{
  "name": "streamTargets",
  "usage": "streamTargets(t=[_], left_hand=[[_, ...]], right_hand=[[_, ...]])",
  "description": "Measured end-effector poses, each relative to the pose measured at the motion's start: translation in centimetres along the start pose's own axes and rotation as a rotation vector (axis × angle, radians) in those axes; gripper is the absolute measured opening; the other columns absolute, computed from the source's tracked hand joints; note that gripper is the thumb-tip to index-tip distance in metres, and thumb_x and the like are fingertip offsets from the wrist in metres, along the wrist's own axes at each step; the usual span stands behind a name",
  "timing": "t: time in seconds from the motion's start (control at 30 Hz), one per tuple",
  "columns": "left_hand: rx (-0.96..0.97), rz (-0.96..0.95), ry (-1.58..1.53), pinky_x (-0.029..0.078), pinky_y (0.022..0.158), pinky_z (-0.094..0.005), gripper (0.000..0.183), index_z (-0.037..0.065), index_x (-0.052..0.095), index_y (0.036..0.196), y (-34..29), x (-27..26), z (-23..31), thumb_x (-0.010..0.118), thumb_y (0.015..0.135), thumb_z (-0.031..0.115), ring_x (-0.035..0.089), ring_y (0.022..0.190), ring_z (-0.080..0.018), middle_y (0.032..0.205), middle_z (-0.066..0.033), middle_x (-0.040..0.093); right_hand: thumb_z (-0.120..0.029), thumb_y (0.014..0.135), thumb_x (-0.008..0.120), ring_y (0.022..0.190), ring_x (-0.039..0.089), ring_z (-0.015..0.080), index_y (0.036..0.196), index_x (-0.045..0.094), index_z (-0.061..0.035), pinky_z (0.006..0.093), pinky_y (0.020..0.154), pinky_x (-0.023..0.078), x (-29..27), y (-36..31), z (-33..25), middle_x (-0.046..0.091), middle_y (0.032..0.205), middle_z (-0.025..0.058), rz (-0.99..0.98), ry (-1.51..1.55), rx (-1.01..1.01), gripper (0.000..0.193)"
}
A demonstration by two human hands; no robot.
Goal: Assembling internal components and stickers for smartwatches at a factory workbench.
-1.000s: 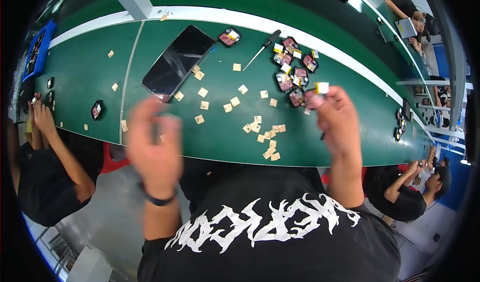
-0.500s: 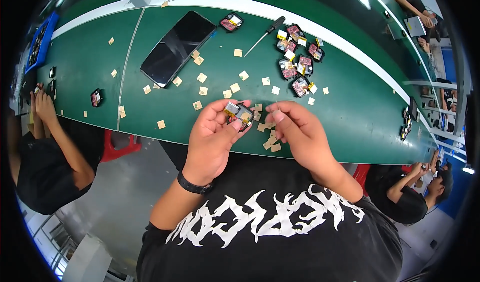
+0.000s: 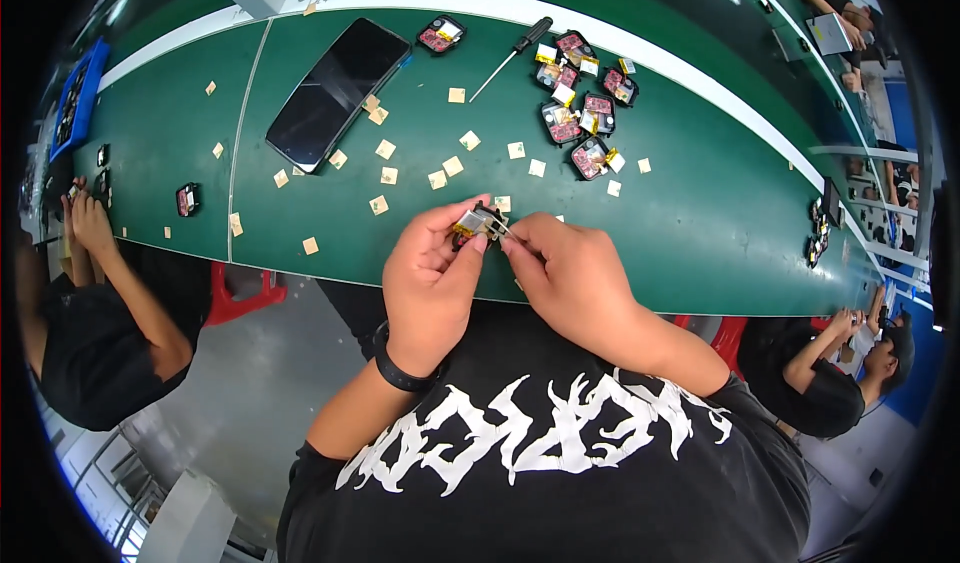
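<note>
Over the near edge of the green table, my left hand is closed round a small black device housing. A silver battery with yellow tape lies on the housing. My right hand pinches with thumb and forefinger at the housing's right edge, where something thin and pale shows between the fingertips, too small to name. Beyond both hands, several small cream adhesive squares lie scattered on the table.
Similar open housings with batteries cluster at the back right, beside a screwdriver. A large black phone lies at the back left, with another housing near it. People work at both sides; a blue tray stands far left.
My right hand has moved left, from apart to touching the housing's right edge. The housing has tilted in my left hand. The whole view has shifted slightly.
</note>
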State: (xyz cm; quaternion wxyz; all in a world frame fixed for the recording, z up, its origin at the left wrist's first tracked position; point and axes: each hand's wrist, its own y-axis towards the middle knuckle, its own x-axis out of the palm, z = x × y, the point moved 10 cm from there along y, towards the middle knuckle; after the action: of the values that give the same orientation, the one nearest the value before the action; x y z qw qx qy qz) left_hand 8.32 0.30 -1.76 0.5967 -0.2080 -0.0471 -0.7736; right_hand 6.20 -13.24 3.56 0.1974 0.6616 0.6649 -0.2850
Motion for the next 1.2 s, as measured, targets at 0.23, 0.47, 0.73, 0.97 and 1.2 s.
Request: streamTargets(t=[0.23,0.47,0.73,0.97,1.2], left_hand=[[-0.193,-0.040,-0.187,0.056,0.100,-0.0348,0.035,-0.004,0.051,0.131,0.0,-0.4,-0.9,0.053,0.097,-0.012,0.064,0.118,-0.0210,0.136,-0.0209,0.061],[-0.150,-0.098,-0.081,0.055,0.101,-0.0371,0.050,-0.003,0.039,0.144,0.0,0.4,-0.6,0.052,0.097,-0.011,0.064,0.120,-0.0234,0.136,-0.0206,0.059],[-0.145,-0.134,-0.019,0.054,0.103,-0.0382,0.055,-0.001,0.033,0.150,-0.3,0.3,-1.0,0.051,0.099,-0.011,0.062,0.122,-0.0236,0.140,-0.0208,0.056],[-0.130,-0.095,-0.103,0.054,0.100,-0.0313,0.045,-0.003,0.044,0.142,-0.2,0.2,-0.7,0.050,0.098,-0.013,0.060,0.122,-0.0178,0.139,-0.0195,0.057],[-0.112,-0.074,-0.104,0.054,0.098,-0.0302,0.040,-0.003,0.046,0.138,-0.2,0.3,-0.5,0.051,0.099,-0.011,0.063,0.118,-0.0174,0.137,-0.0185,0.060]], right_hand=[[-0.011,0.093,0.071,0.059,0.064,0.0293,0.098,0.064,-0.0001,0.0392,0.054,0.048,0.4,-0.4,1.9,0.065,0.070,0.0137,0.010,0.268,0.047,0.014],[-0.011,0.090,0.077,0.065,0.065,0.0198,0.106,0.069,-0.0065,0.0307,0.059,0.050,-0.6,1.4,2.1,0.060,0.073,0.0040,-0.098,0.481,0.154,0.019],[-0.004,0.080,0.077,0.080,0.067,0.0266,0.108,0.070,-0.0096,0.0371,0.066,0.054,-0.5,2.7,-1.6,0.064,0.094,0.0075,-0.128,0.069,-0.349,0.030],[0.001,0.079,0.074,0.079,0.067,0.0277,0.108,0.070,-0.0087,0.0364,0.066,0.055,0.0,1.5,-0.4,0.066,0.094,0.0085,-0.189,0.100,-0.220,0.031],[-0.001,0.081,0.077,0.081,0.070,0.0281,0.108,0.069,-0.0080,0.0360,0.067,0.056,0.1,0.8,0.4,0.069,0.098,0.0098,-0.133,0.115,-0.189,0.029]])
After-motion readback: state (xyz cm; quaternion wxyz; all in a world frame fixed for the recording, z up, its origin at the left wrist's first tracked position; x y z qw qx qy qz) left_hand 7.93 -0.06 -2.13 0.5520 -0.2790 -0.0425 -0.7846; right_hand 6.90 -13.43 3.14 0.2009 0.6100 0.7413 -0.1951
